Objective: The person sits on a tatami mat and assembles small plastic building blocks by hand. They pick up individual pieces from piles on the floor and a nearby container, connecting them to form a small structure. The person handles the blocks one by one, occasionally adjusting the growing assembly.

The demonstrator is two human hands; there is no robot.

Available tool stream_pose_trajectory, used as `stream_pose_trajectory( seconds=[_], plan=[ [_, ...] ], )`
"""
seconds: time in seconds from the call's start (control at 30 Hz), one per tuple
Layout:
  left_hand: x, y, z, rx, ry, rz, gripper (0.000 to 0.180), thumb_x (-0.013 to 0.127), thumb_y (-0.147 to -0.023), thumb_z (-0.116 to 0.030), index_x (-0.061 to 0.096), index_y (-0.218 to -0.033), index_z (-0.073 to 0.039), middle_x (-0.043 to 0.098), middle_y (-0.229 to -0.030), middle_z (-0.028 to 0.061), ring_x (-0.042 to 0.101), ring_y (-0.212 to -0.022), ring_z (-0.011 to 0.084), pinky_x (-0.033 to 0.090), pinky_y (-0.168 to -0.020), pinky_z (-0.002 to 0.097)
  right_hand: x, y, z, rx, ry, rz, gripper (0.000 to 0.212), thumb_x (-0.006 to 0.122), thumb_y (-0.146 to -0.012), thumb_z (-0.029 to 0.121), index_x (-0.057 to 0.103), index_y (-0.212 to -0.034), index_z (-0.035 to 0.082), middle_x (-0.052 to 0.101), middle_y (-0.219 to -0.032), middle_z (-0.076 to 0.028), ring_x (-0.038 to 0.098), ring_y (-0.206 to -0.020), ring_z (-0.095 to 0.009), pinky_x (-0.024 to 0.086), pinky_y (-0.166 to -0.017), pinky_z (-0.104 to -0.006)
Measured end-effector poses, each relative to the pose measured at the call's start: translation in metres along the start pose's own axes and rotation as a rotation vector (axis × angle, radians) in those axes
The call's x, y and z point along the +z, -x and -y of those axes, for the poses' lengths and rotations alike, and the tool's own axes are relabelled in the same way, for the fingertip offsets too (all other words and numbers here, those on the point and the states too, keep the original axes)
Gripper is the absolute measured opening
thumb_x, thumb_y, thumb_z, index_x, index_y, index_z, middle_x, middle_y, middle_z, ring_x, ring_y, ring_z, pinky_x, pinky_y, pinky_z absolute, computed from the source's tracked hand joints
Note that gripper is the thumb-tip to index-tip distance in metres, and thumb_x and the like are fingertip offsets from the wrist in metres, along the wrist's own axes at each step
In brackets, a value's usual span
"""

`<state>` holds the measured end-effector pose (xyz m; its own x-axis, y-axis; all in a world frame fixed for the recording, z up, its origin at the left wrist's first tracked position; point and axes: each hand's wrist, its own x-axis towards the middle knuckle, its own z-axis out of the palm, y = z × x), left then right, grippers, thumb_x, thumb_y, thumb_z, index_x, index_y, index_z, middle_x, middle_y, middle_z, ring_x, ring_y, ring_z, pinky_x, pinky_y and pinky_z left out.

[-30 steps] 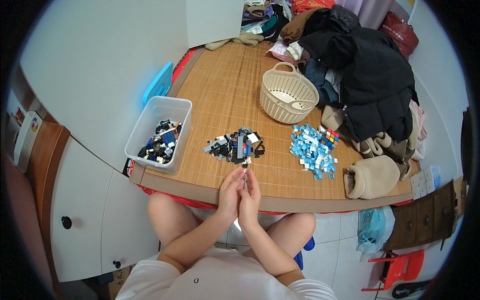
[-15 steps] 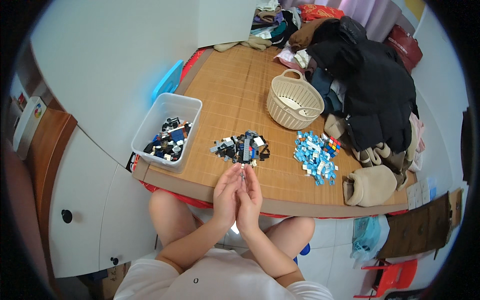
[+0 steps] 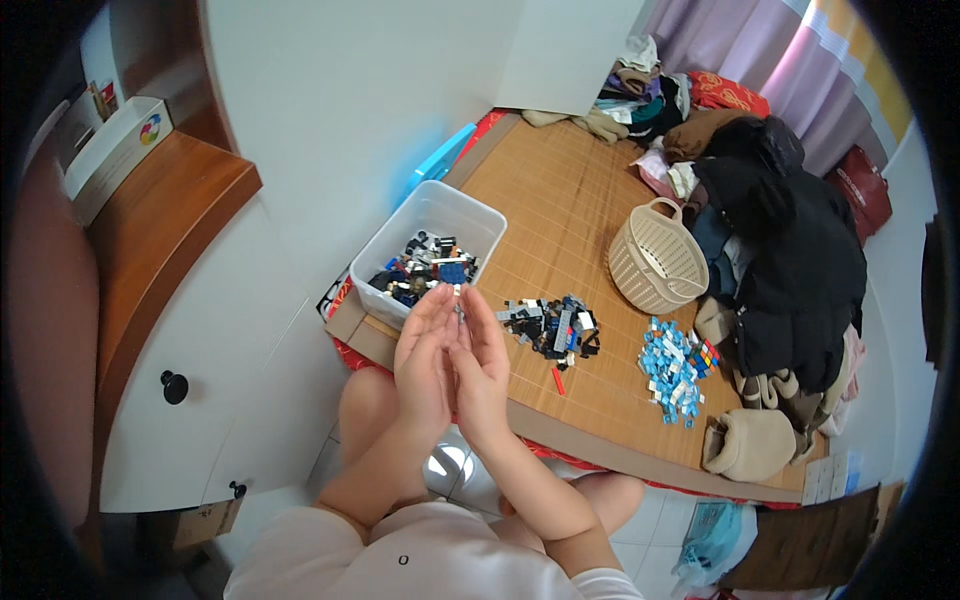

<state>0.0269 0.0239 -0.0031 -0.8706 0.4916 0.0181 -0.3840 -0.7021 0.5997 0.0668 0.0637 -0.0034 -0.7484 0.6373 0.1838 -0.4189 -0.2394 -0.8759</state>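
Observation:
My left hand (image 3: 424, 345) and my right hand (image 3: 480, 365) are cupped together, palms facing, just in front of the near right side of a clear plastic box (image 3: 492, 225). Between them sit small building bricks (image 3: 459, 312), grey and white; most of what they hold is hidden by the fingers. Inside the box is a heap of mixed bricks (image 3: 415, 272) in black, white, blue and brown. To the right of my hands a loose pile of grey, black and white bricks (image 3: 563, 330) lies on the mat, with a long red brick (image 3: 558, 380) near it.
The bamboo mat (image 3: 560, 210) covers a raised bed. A beige basket (image 3: 650, 265) stands farther right, behind a pile of blue and white pieces (image 3: 670, 370) and a puzzle cube (image 3: 705, 357). Clothes and a black jacket (image 3: 800, 270) fill the right. A blue lid (image 3: 440, 160) leans behind the box.
My cupped hands have moved left, from in front of the brick pile to the box. The view has turned left. The red brick now shows beside the pile.

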Motion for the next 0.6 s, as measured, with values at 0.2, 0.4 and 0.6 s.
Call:
stream_pose_trajectory(
  seconds=[0.2, 0.4, 0.6],
  plan=[
    [-0.012, -0.017, -0.020, 0.069, -0.014, -0.035, 0.045, 0.036, -0.085, -0.005, 0.034, -0.128, 0.006, 0.038, -0.131, 0.0170, 0.033, -0.127, 0.0228, 0.024, -0.108, 0.0321, 0.026, -0.015, -0.011, 0.003, 0.000, 0.077, 0.053, 0.039, -0.084, -0.007, 0.028, -0.136, -0.001, 0.030, -0.139, -0.013, 0.028, -0.130, -0.020, 0.024, -0.106, -0.0308],
    [-0.020, -0.023, -0.025, 0.110, -0.044, -0.083, 0.043, 0.036, -0.086, -0.006, 0.036, -0.128, 0.005, 0.038, -0.132, 0.0150, 0.033, -0.127, 0.0222, 0.024, -0.107, 0.0331, 0.028, -0.022, -0.021, -0.018, 0.073, 0.082, 0.058, 0.038, -0.079, -0.011, 0.028, -0.135, -0.002, 0.029, -0.140, -0.013, 0.025, -0.131, -0.020, 0.019, -0.108, -0.0319],
    [-0.024, -0.021, -0.024, 0.142, -0.030, -0.100, 0.042, 0.037, -0.087, -0.006, 0.037, -0.127, 0.004, 0.040, -0.131, 0.0143, 0.035, -0.126, 0.0214, 0.025, -0.106, 0.0333, 0.020, -0.020, -0.021, 0.000, 0.052, 0.062, 0.060, 0.038, -0.076, -0.011, 0.029, -0.135, -0.001, 0.029, -0.141, -0.013, 0.022, -0.133, -0.021, 0.014, -0.110, -0.0328]
  ],
)
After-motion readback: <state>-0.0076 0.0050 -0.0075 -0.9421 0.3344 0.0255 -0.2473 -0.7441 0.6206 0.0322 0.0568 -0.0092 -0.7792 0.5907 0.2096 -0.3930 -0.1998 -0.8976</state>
